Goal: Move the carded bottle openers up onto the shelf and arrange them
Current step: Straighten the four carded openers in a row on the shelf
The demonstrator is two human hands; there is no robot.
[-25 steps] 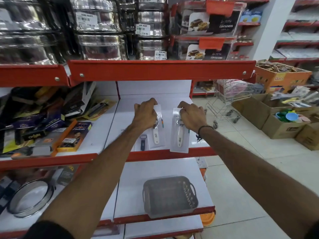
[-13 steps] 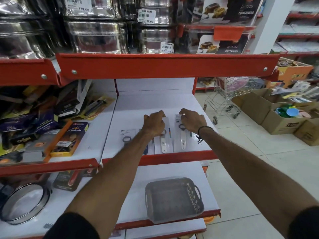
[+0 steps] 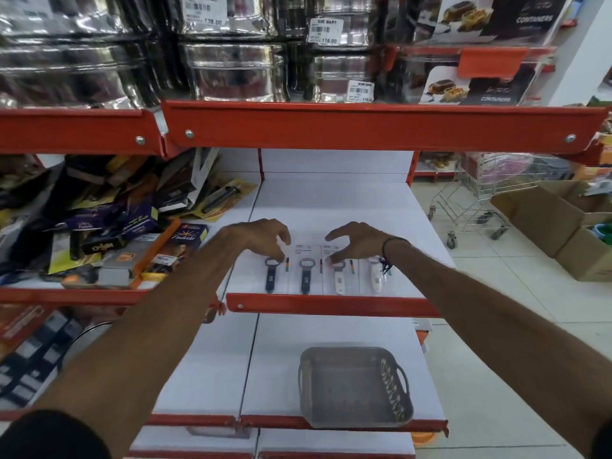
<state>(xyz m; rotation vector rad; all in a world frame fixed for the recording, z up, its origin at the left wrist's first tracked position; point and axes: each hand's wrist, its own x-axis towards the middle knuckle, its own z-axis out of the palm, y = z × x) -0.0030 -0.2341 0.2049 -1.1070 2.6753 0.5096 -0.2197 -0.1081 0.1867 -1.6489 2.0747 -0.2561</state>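
Several carded bottle openers lie flat in a row near the front edge of the white middle shelf. Two have dark blue handles and two have white handles. My left hand hovers over the top of the leftmost card, fingers spread and curled, holding nothing. My right hand hovers over the tops of the white-handled cards, thumb tip touching or just above one card, fingers apart. A black band circles my right wrist.
An empty grey plastic basket sits on the shelf below. Boxed kitchen goods are piled on the shelf section to the left. Steel containers fill the shelf above. A shopping cart and cardboard boxes stand on the floor at right.
Both hands laid their white-handled cards down on the shelf and let go, then lifted and spread their fingers. The camera has moved closer and tilted down.
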